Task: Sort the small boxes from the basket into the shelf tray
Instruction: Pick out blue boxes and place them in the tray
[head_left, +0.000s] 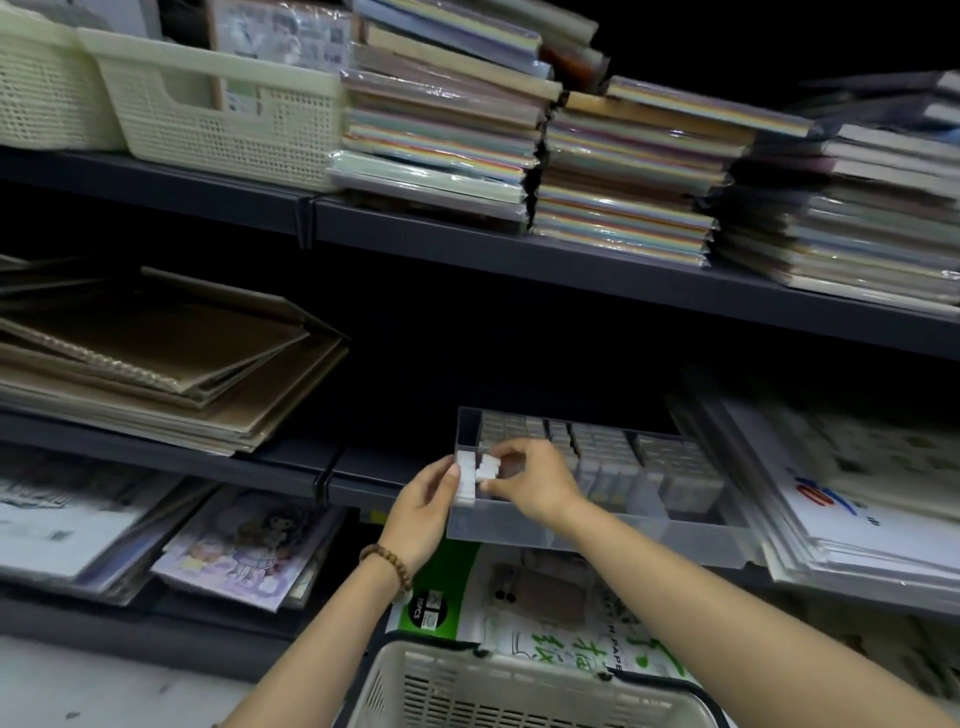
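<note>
I am watching both hands working at the front left corner of the clear tray, which is sitting on the middle shelf and sticking out a little over its edge. The left hand is gripping a small stack of white boxes, with the thumb pressing on its side, just at the tray's left wall. The right hand is pinching another white box between thumb and fingers, and this box is touching the stack in the left hand. The picture is a little blurred here, so I cannot tell how many boxes each hand is holding. Behind the hands, the tray is carrying rows of small boxes standing in its compartments; the front left part is looking less full. A bead bracelet is sitting on the left wrist. The cream basket is waiting at the bottom of the view, below the arms, well apart from the tray. I cannot see what is lying inside it.
</note>
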